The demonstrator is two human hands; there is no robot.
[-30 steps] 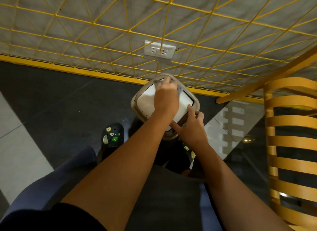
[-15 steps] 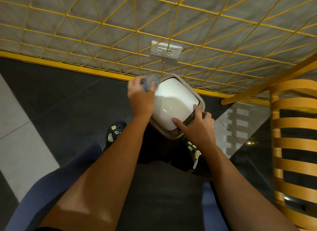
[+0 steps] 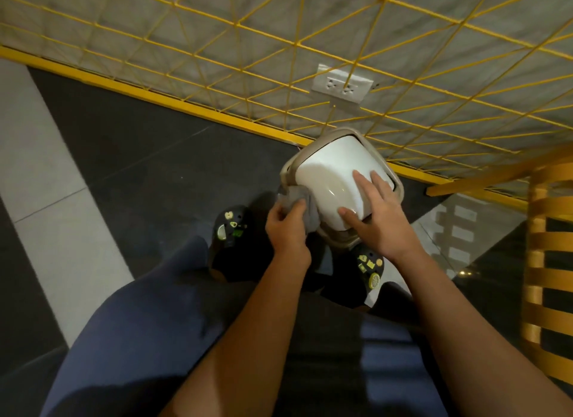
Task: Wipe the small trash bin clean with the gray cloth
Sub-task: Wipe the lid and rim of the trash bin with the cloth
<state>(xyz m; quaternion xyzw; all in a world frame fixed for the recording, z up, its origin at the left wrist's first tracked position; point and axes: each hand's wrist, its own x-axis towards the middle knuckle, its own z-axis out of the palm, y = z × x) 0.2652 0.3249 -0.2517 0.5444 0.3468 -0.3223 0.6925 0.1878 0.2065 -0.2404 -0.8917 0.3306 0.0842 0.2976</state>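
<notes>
Your small trash bin (image 3: 328, 181) sits just ahead of your knees, above your feet, near the foot of the wall. It is tilted, its white body turned up toward you and its beige rim showing around the far and lower edges. Whether its lower edge rests on the floor or on your shoes is hard to make out from this angle. Your right hand (image 3: 378, 218) lies flat on the white body, fingers straight and spread, thumb reaching out to the left, pressing rather than curling round anything. Your left hand (image 3: 286, 227) is clamped on the gray cloth (image 3: 297, 195), fingers curled into the bunched fabric, and the cloth is pushed against the bin's left side, touching the white wall just below the beige rim. Both forearms reach forward over your dark blue trousers (image 3: 148, 323). Under the bin your two black clogs (image 3: 231, 227) show, each with small yellow and green charms. The floor (image 3: 139, 156) is dark tile with pale grey bands at the left. Behind the bin a yellow wire grid (image 3: 217, 44) covers the grey wall, with a white double socket (image 3: 342, 83) behind it, and yellow wooden slats (image 3: 548, 261) stand at the right edge
</notes>
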